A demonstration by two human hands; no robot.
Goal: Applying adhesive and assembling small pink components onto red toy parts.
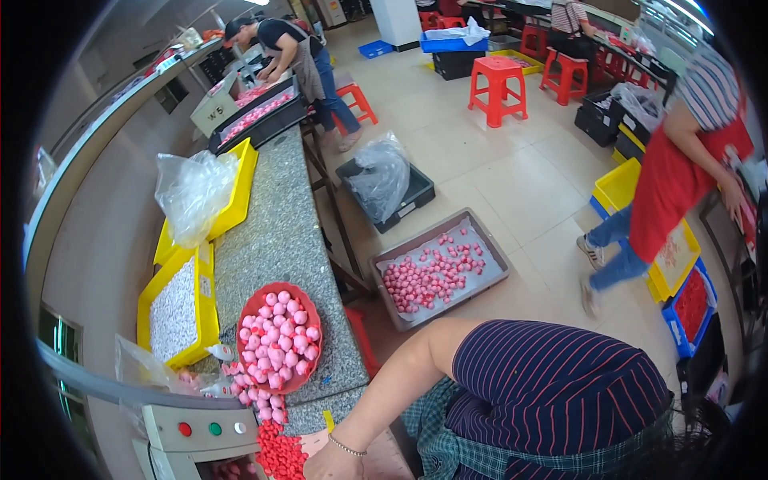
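The right hand, the only one of the wearer's hands in view, is at the lower edge of the frame, left of centre, with a beaded bracelet at its wrist; its fingers are hidden or cut off, so I cannot tell how far they are spread or whether they have hold of anything. The heap of small red pieces lies just beside it, toward the frame's lower left, its longer run going from top to bottom of the picture, roughly across the line of the forearm's reach. Just above the heap, pink ball-shaped pieces spill from a red bowl on the speckled bench. Left of the heap stands a grey button panel. The left hand is out of view, so nearness cannot be compared.
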